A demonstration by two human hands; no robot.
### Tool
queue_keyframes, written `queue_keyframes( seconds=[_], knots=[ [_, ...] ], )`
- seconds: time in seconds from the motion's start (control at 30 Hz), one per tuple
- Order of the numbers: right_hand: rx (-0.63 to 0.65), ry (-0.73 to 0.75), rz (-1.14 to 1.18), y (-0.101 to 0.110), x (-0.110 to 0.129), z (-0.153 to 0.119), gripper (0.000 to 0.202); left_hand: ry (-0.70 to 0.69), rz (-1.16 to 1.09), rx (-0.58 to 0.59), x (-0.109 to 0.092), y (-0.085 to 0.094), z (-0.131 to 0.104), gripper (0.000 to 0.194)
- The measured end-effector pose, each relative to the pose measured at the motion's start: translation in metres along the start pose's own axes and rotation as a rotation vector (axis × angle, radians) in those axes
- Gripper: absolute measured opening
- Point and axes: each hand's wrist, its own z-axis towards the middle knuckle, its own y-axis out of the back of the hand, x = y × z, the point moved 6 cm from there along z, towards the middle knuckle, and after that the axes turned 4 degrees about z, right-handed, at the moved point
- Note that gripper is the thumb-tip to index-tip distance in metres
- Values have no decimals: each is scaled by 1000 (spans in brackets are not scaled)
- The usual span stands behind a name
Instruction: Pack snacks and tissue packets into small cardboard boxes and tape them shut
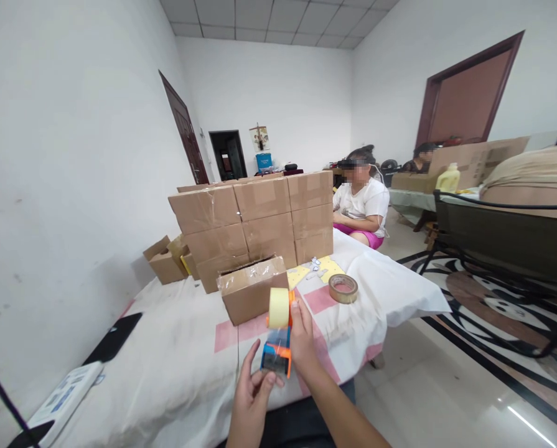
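Near the table's front edge, my right hand [303, 333] is closed around the side of an orange and blue tape dispenser [278, 354], which carries a pale yellow roll of tape [279, 308]. My left hand [254, 391] is at the dispenser's lower end, its thumb and some fingers closing on that end while the index finger points up. Whether a tape end lies between those fingertips is too small to tell. Just beyond the roll stands a small cardboard box [252, 291] with shiny tape along its top edge.
Behind that box rises a stack of cardboard boxes [266, 233]. A brown tape roll [343, 289] lies to the right on the white tablecloth [175, 354]. At left are an open carton [165, 267] and a black flat object [114, 338]. A person [363, 202] sits beyond the table.
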Motion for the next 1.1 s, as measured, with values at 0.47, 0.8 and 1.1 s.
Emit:
queue_keyframes(
  seconds=[0.47, 0.8, 1.1],
  knots=[
    [-1, -45, 10, -2, 12, -7, 71, 25, -45, -43, -13, -2, -6, 98],
    [55, -62, 54, -2, 6, -4, 67, 124, -49, 78, -6, -3, -6, 110],
    [31, -77, 74, -3, 8, -5, 67, 79, -26, 66, -13, -2, -9, 110]
  ],
)
